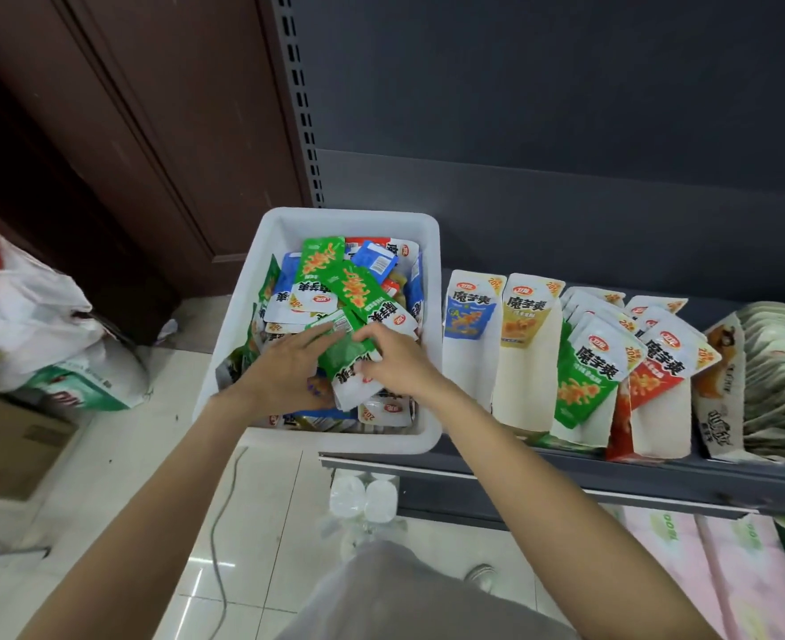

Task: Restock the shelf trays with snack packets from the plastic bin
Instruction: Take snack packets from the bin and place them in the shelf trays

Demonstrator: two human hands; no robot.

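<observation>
A white plastic bin [242, 316] sits on the left end of the shelf, full of mixed green, blue and red snack packets. Both hands are inside it. My left hand [284, 367] and my right hand [397, 362] together hold a small stack of green packets [346, 351] above the pile. To the right stand cardboard shelf trays: a blue one [469, 344], a yellow one [526, 358], a green one [586, 376] and a red one [658, 390], each holding upright packets.
Further right a tray of pale packets [778, 381] fills the shelf end. The shelf's front rail [566, 478] runs below. Bags [35, 325] and a cardboard box [7, 445] lie on the tiled floor at left. White bottles [362, 501] stand under the shelf.
</observation>
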